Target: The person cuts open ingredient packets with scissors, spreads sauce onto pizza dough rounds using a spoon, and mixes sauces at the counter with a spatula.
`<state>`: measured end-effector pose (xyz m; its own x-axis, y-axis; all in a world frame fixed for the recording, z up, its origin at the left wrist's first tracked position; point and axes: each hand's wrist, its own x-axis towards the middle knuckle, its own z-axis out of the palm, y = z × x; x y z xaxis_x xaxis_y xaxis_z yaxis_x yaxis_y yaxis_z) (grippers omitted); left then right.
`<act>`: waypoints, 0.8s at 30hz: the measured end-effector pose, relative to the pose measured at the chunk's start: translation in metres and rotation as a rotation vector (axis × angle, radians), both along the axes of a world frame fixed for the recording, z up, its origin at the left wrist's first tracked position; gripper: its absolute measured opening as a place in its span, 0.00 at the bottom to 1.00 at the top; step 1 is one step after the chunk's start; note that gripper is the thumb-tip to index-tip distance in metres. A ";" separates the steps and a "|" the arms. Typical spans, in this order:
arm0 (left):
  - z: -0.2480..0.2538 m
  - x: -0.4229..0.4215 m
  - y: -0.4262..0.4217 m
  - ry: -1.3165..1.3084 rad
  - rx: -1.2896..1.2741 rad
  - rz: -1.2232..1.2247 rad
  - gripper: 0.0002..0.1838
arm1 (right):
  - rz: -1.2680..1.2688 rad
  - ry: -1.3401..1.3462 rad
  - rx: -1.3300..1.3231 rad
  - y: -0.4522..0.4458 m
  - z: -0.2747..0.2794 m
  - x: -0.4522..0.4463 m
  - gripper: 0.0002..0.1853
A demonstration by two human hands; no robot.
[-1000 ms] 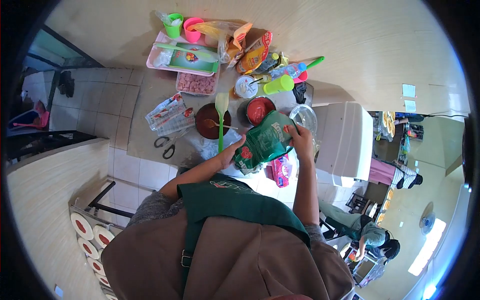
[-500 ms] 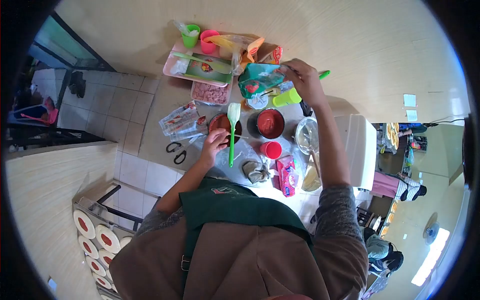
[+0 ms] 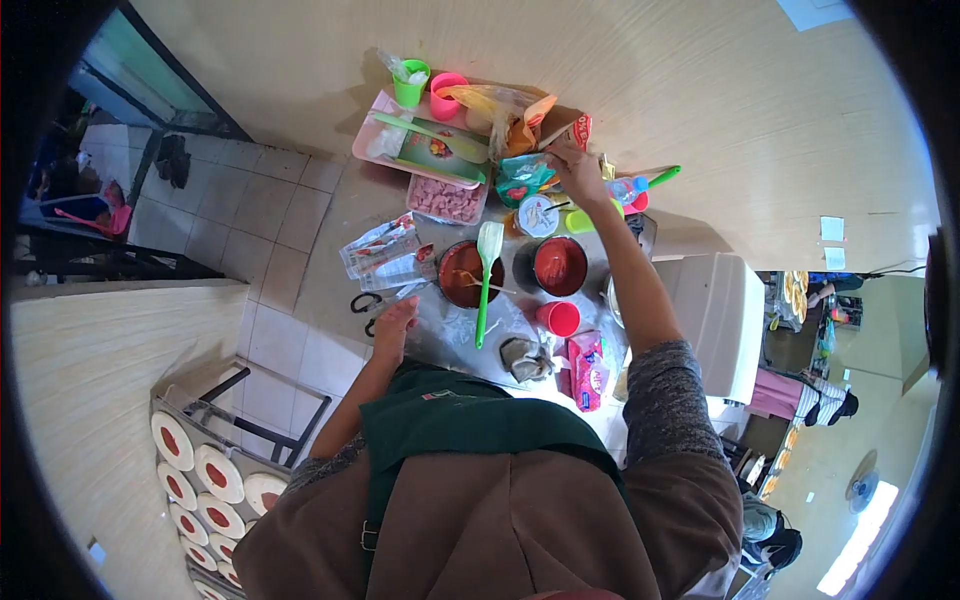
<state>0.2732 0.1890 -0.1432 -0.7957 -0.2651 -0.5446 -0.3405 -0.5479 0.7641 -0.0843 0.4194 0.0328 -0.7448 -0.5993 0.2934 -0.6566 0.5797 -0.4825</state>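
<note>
My right hand (image 3: 578,170) reaches to the back of the table, fingers pinched at the upper edge of a green packet (image 3: 522,180). My left hand (image 3: 396,322) is over the near left part, by the black scissors (image 3: 365,302). Its fingers are loosely bent, with nothing visible in them. To its right is a dark pot of red sauce (image 3: 462,262) with a thin-handled utensil in it. A green-handled spatula with a white head (image 3: 489,245) lies across the pot's right side. Another dark pot of red sauce (image 3: 560,266) stands beside it.
A tub of pink meat pieces (image 3: 446,200) and a pink tray (image 3: 370,140) are behind. A red cup (image 3: 560,319), a pink packet (image 3: 587,370) and a crumpled cloth (image 3: 526,358) lie nearer. Sauce-topped dough rounds (image 3: 219,472) fill a rack lower left. Other people are far right.
My right hand has lowered the green packet toward the orange bag at the back. My left hand has left the sauce pot's utensil and moved left and nearer me. The view has shifted slightly.
</note>
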 end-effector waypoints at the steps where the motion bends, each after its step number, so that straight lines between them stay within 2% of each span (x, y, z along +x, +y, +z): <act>1: 0.001 -0.003 -0.001 -0.003 -0.001 -0.011 0.20 | -0.069 -0.009 -0.004 -0.002 -0.007 0.005 0.07; 3: 0.006 -0.008 -0.004 -0.016 -0.004 -0.032 0.24 | -0.208 -0.080 -0.040 -0.007 -0.021 0.010 0.08; 7: 0.022 -0.026 -0.007 -0.039 0.170 -0.095 0.33 | -0.389 -0.061 0.055 -0.013 -0.038 0.021 0.10; 10: 0.032 -0.033 -0.005 0.001 0.278 -0.135 0.39 | -0.439 -0.006 0.108 -0.018 -0.034 0.032 0.10; 12: 0.034 -0.040 -0.004 0.027 0.301 -0.156 0.40 | -0.439 0.000 0.156 -0.016 -0.033 0.036 0.15; 14: 0.032 -0.042 -0.003 0.025 0.307 -0.155 0.39 | -0.455 0.026 0.183 -0.015 -0.025 0.045 0.19; 15: 0.033 -0.044 -0.003 0.022 0.305 -0.155 0.39 | -0.449 0.010 0.244 -0.013 -0.024 0.047 0.24; 19: 0.030 -0.044 0.002 -0.019 0.236 -0.165 0.36 | -0.458 0.109 0.266 -0.010 -0.019 0.060 0.27; 22: 0.013 -0.040 0.011 -0.154 0.064 -0.231 0.32 | -0.483 0.114 0.142 -0.011 0.001 0.082 0.27; 23: 0.006 -0.037 0.017 -0.163 0.011 -0.313 0.31 | -0.458 0.293 0.051 -0.006 -0.010 0.088 0.25; 24: -0.001 -0.033 0.026 -0.172 -0.044 -0.395 0.29 | -0.474 0.253 0.094 -0.002 -0.021 0.101 0.20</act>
<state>0.2399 0.2149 -0.1442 -0.7392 0.0158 -0.6733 -0.6420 -0.3186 0.6974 0.0171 0.4174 0.0123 -0.8529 -0.2468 0.4601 -0.4013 0.8736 -0.2753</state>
